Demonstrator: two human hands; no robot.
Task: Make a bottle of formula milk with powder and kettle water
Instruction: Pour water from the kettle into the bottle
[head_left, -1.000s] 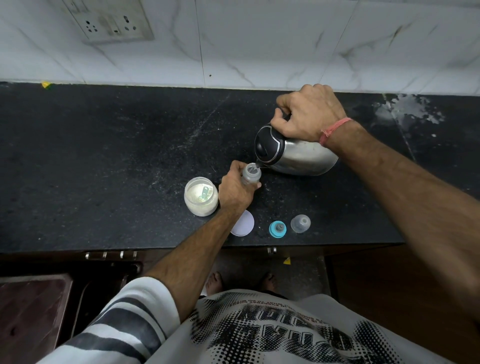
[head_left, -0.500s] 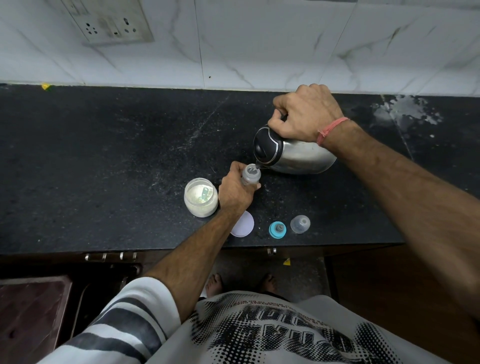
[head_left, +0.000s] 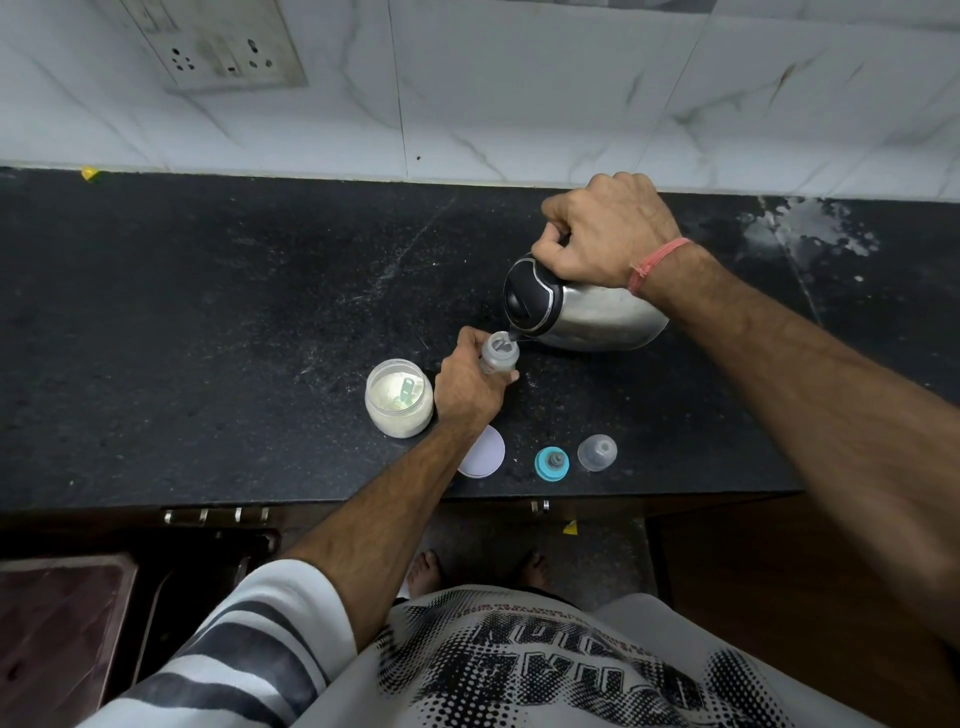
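Black stone counter (head_left: 208, 338) runs below a white marble-tiled wall with a socket plate (head_left: 228, 49). Landmark: the open powder jar (head_left: 399, 397), a scoop lying in its powder. Just right of the jar, the left hand (head_left: 467, 387) is wrapped around the baby bottle (head_left: 498, 356), which stands upright on the counter. Farther right and behind, the right hand (head_left: 608, 231) grips the handle of the steel kettle (head_left: 582, 306), fingers closed tight, the kettle tipped so its spout sits at the bottle's mouth. Nearer the counter edge, right of the jar, lie a white lid (head_left: 485, 451), a teal teat ring (head_left: 551, 463) and a clear cap (head_left: 597, 452), each apart.
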